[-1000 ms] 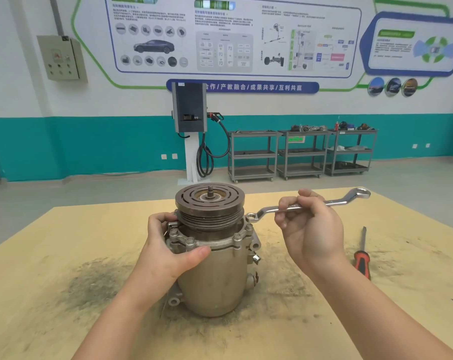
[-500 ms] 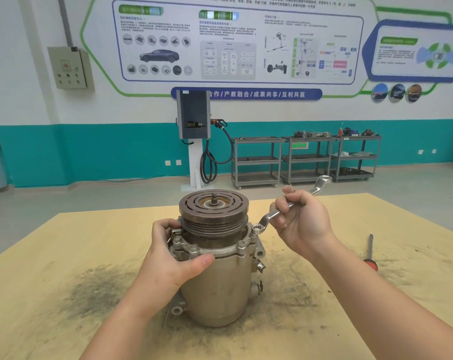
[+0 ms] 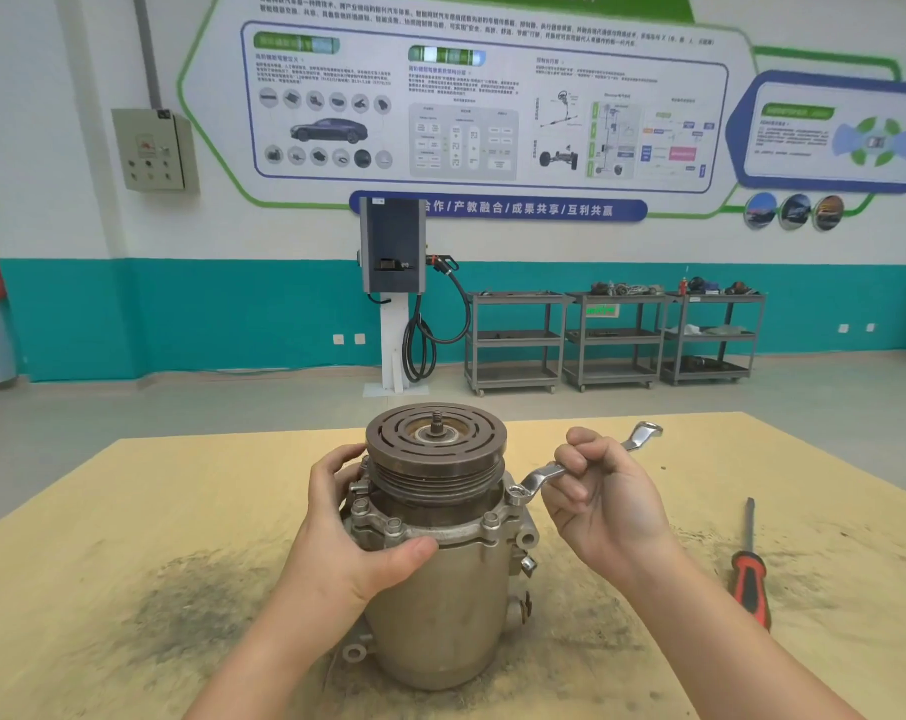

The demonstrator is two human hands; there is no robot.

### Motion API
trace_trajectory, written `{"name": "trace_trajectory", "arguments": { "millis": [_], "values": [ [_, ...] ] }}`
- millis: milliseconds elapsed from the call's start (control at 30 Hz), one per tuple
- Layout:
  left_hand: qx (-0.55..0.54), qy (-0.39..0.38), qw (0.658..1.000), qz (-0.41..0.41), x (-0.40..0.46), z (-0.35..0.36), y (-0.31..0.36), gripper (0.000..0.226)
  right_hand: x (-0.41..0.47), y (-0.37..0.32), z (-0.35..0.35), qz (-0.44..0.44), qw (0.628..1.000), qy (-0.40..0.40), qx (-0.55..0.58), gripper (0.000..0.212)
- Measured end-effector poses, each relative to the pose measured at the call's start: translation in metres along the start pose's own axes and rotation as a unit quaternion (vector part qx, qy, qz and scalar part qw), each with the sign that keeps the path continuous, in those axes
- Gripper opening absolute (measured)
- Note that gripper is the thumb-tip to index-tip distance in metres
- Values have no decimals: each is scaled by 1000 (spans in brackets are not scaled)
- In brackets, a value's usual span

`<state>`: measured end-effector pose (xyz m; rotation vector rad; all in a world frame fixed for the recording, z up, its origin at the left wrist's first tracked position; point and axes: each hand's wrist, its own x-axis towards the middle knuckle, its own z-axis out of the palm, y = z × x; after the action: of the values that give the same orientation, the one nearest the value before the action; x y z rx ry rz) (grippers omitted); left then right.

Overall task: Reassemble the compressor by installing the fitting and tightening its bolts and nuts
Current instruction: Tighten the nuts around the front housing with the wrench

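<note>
Slippage worries us: our right hand (image 3: 604,504) fingers clamp the wrench (image 3: 580,467), its ring barely seated on the bolt (image 3: 515,493) beyond our left hand (image 3: 346,532) fingers, which wrap the compressor (image 3: 440,589).

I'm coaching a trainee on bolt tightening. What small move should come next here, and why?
Probably swing the silver double-ring wrench onward with the right hand: its near ring sits over a flange bolt on the upright grey metal compressor, which the left hand grips to steady.

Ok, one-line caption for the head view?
Left hand steadies upright compressor; right hand holds ring wrench on a flange bolt.
</note>
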<state>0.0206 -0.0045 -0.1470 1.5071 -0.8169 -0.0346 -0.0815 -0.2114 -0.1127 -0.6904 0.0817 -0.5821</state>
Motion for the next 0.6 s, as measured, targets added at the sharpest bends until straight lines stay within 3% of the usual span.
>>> {"name": "trace_trajectory", "arguments": {
  "millis": [167,267,367,600],
  "values": [
    [18,1,1000,-6,-2,1,6,111,-16,1,4,-77,996,53,7,18],
    [18,3,1000,-3,-4,3,8,112,-36,11,4,-179,980,83,-23,34],
    [22,8,1000,-4,-6,4,10,113,-60,26,10,-282,954,80,-58,35],
    [13,0,1000,-9,-7,3,14,116,-74,22,16,-274,955,57,-104,25]
  ]
}}
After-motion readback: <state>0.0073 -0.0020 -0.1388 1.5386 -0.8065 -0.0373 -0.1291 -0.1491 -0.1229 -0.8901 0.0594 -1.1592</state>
